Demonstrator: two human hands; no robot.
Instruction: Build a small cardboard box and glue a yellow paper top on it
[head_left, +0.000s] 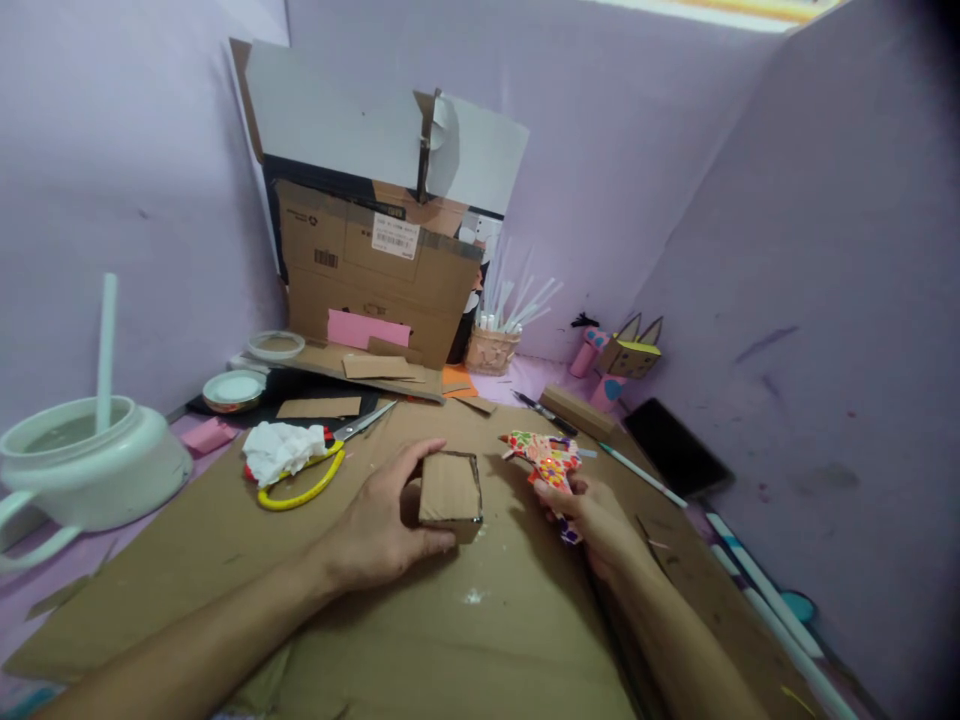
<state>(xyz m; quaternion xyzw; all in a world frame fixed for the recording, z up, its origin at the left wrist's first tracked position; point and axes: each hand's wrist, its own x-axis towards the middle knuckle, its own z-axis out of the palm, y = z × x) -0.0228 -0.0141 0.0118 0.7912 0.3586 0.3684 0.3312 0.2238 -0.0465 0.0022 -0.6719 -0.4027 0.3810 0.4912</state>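
My left hand (382, 525) is closed around the left side of a small cardboard box (448, 485), thumb at the front and fingers behind. Dark marks run along the box's right and front edges. In my right hand (600, 520) is a glue gun (544, 455) covered in a colourful pattern. Its nozzle points left toward the box but stays apart from it. Under both hands lies a large cardboard sheet (457, 650), with a shiny spot in front of the box.
Yellow-handled scissors (304, 490) lie left beside crumpled white tissue (281, 452). A white pot (97, 465) stands far left. Behind are a large cardboard box (337, 270) and a basket of white sticks (491, 350). A phone (675, 445), a marker (544, 412) and a cardboard cat figure (630, 355) sit right.
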